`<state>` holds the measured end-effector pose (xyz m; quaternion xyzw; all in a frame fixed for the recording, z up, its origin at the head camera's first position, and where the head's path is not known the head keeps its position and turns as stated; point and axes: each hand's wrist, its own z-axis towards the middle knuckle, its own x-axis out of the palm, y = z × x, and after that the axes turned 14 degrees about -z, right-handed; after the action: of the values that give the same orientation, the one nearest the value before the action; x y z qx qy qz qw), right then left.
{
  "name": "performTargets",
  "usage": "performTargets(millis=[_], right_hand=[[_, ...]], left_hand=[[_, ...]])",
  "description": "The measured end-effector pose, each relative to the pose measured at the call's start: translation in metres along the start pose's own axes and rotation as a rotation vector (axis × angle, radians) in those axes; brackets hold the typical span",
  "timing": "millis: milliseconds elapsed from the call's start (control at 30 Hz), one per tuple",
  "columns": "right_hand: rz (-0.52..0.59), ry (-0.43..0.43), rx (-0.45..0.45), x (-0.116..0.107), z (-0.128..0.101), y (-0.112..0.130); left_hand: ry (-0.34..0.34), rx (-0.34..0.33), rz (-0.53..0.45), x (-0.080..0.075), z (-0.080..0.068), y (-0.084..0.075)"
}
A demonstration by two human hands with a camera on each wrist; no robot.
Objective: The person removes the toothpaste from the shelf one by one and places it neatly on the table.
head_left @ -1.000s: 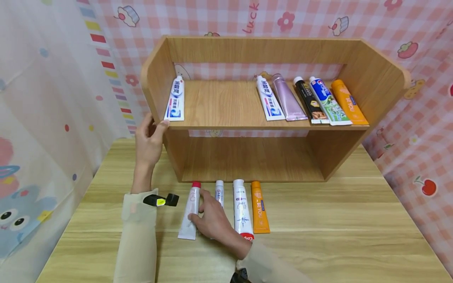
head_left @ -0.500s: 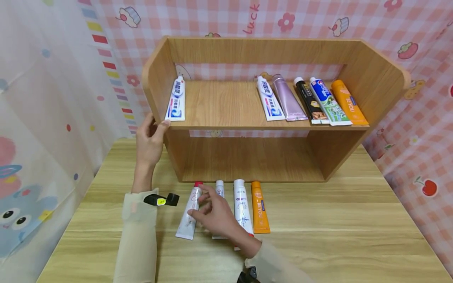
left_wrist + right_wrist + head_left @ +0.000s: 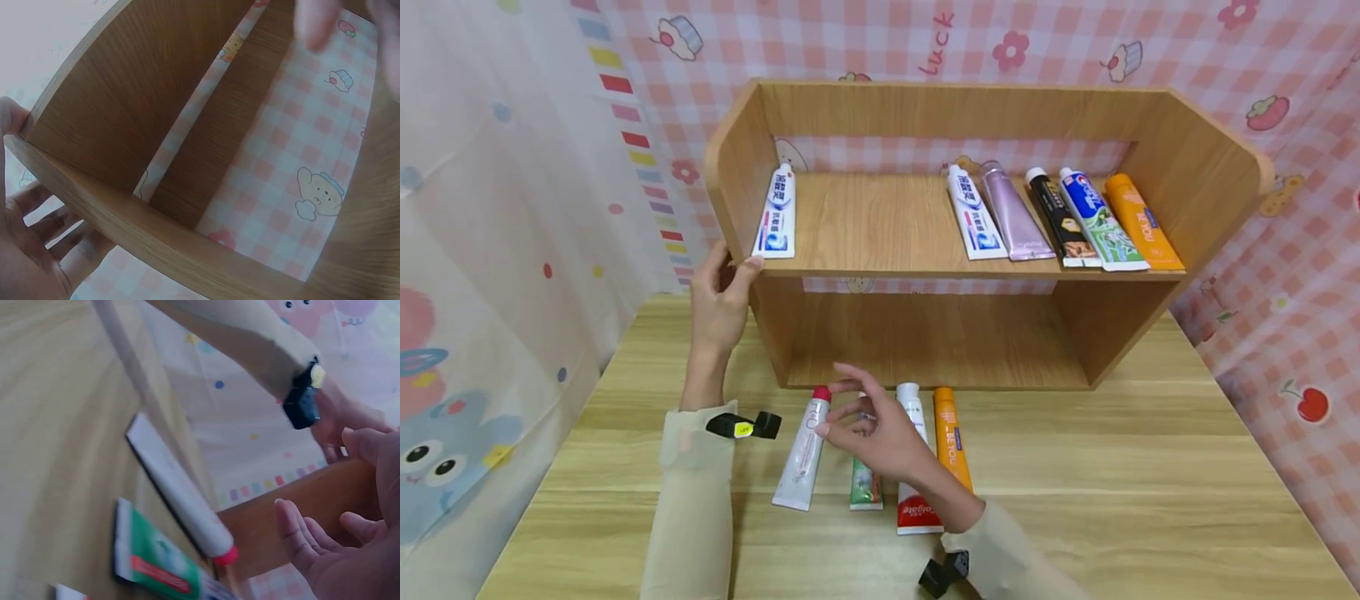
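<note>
My left hand [image 3: 730, 279] grips the left side panel of a wooden shelf unit [image 3: 925, 112], thumb on its front edge. In the left wrist view its fingers [image 3: 53, 240] lie behind the panel [image 3: 119, 119]. My right hand [image 3: 842, 404] hovers with loosely spread fingers and holds nothing, just above a row of toothpaste tubes on the table. The row runs: a white red-capped tube [image 3: 803, 454], a green-ended tube [image 3: 866, 487], a white Colgate tube [image 3: 916, 500], an orange tube [image 3: 951, 437]. The right wrist view shows the red-capped tube [image 3: 181, 494], the green tube [image 3: 156, 565] and the bare fingers [image 3: 303, 547].
The upper shelf board [image 3: 872, 221] carries one blue-white tube [image 3: 775, 212] at its left end and several tubes [image 3: 1060, 221] side by side at the right. The lower compartment [image 3: 925, 333] holds nothing. Patterned cloth walls close in the wooden table [image 3: 1150, 467].
My right hand has lifted off the red-capped tube and drifted right and toward the shelf; the tube now lies slightly tilted. The left hand has stayed on the shelf.
</note>
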<state>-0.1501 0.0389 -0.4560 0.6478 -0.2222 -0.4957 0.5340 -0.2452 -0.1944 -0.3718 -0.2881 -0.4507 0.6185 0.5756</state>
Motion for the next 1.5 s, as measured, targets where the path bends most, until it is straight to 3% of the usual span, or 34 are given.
performTargets(millis=[433, 833, 1267, 1500], right_hand=[[0.077, -0.027, -0.219, -0.041, -0.005, 0.029], [0.108, -0.035, -0.362, -0.071, -0.003, 0.062], [0.164, -0.051, -0.421, -0.104, 0.004, 0.1], [0.15, -0.06, -0.402, -0.117, 0.014, 0.115]], left_hand=[[-0.008, 0.007, -0.009, 0.002, -0.001, 0.001], [-0.013, 0.008, 0.011, 0.002, -0.001, 0.001], [-0.006, 0.012, 0.0, 0.001, -0.001, 0.001], [-0.017, 0.009, -0.006, 0.001, -0.002, 0.001]])
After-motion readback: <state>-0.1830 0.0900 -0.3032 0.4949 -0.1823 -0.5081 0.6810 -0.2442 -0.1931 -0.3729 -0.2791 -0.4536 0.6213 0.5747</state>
